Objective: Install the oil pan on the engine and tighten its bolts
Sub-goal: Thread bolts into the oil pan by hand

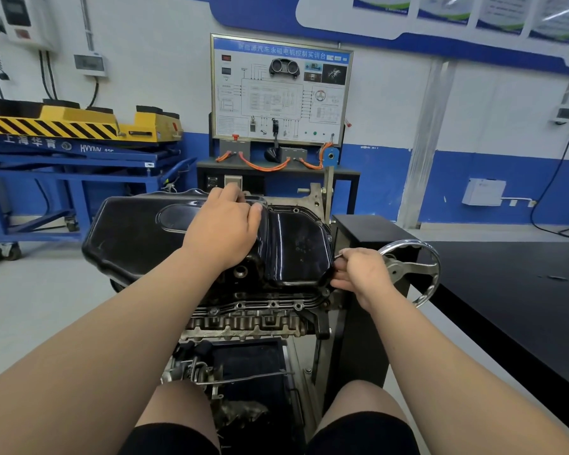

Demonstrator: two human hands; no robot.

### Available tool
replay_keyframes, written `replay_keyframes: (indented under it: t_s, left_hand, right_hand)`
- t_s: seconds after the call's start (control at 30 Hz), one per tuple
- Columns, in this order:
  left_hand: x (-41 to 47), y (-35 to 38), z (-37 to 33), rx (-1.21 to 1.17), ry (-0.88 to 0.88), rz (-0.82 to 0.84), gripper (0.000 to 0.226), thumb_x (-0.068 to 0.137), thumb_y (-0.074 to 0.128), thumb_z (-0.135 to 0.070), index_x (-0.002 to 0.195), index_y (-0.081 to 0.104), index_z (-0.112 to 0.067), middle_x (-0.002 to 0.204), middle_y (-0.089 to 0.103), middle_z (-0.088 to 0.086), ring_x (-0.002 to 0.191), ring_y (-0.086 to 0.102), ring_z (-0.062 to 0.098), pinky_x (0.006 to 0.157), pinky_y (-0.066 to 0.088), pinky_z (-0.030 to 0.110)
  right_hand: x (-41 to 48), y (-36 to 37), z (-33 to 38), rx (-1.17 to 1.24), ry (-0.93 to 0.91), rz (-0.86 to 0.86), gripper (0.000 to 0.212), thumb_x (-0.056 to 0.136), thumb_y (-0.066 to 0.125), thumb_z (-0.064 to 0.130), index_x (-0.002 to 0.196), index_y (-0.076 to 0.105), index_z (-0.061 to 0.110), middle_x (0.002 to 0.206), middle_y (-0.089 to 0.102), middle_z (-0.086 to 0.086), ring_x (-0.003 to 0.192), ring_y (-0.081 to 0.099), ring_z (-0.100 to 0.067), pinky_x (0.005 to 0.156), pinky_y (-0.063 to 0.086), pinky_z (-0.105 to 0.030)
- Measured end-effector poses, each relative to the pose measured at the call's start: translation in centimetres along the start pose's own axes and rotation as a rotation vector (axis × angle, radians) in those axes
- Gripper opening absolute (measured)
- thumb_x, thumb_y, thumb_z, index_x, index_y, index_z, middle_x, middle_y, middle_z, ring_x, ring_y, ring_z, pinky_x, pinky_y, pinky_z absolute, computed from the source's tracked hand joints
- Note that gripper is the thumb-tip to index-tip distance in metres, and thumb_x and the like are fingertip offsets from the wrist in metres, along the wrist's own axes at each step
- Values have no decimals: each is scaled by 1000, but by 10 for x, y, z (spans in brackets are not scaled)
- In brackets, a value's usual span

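now left hand (224, 224) curls over oil pan (138, 231) top, right hand (365, 274) grips its rim.

Before me, a wiring board (281, 93) stands against the wall (155, 60), yellow lift (76, 124) left, black bench (506, 307) right.

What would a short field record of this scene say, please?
pan: black, atop engine, seating unclear
left hand: grips pan's top
right hand: grips pan's right edge
engine: under pan, near flange exposed
handwheel: chrome, just right of right hand
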State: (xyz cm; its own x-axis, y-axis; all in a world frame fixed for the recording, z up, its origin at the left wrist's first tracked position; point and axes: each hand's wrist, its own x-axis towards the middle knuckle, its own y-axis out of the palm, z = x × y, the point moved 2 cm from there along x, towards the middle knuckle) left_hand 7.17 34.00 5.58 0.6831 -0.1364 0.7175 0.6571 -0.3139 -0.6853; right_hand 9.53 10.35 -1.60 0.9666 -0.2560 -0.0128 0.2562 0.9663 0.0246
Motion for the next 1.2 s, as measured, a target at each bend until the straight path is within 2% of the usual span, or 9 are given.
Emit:
replay_keyframes:
  t_s: [0.23,0.4,0.53,0.8,0.87,0.93,1.0,1.1,1.2]
  left_hand:
    - [10,0,0,13,-6,-13,45,101,31,-35,93,67,-10,111,51,10,102,43,28,82,42,41]
    - [16,1,1,35,6,-29,39,101,33,-29,89,65,-9,106,52,14,98,44,33,80,43,46]
    - [22,0,2,51,7,-29,35,101,35,-26,88,63,-9,103,53,16,97,44,34,79,47,51]
    - [33,0,3,29,5,-8,43,102,30,-29,88,64,-7,105,53,15,100,43,32,85,43,48]
    - [34,1,5,22,-6,4,45,102,29,-31,89,65,-7,108,51,15,101,43,32,87,41,46]
    - [37,1,5,15,-5,10,44,102,30,-30,90,64,-6,108,51,15,101,42,32,86,41,46]
    - [39,1,4,13,-8,15,45,102,29,-31,89,64,-6,107,50,15,101,41,32,86,40,45]
    - [42,1,4,1,-24,24,50,102,27,-35,90,66,-7,110,48,14,103,41,30,87,38,41]
    - [43,1,3,-12,-19,37,50,102,27,-36,90,66,-8,111,48,13,103,40,30,87,39,41]
  right_hand:
    - [4,3,11,53,-2,-16,19,97,43,16,112,56,15,95,70,-14,77,71,-27,52,54,-29]
    - [9,5,16,67,-7,-18,23,98,42,15,117,54,15,93,70,-13,78,71,-27,52,55,-29]
    - [12,6,20,80,-5,-32,25,98,43,14,120,55,12,90,69,-11,65,71,-22,49,54,-27]
    - [17,7,25,78,-12,-48,27,98,43,15,122,54,12,93,69,-10,70,71,-25,50,54,-28]
    - [18,8,26,82,-20,-51,23,97,43,14,116,55,13,92,69,-10,68,71,-23,49,53,-27]
    - [19,9,27,82,-24,-61,16,97,42,12,100,57,15,87,70,-8,62,70,-19,47,53,-26]
    - [20,11,28,81,-26,-71,20,96,42,11,85,56,20,78,70,-3,61,69,-17,48,55,-27]
    - [23,13,30,35,-34,-83,25,95,41,10,79,56,22,81,70,-4,74,69,-22,57,58,-31]
    - [26,16,29,-74,-60,-100,24,91,42,7,78,61,14,89,70,-13,80,66,-27,72,59,-43]
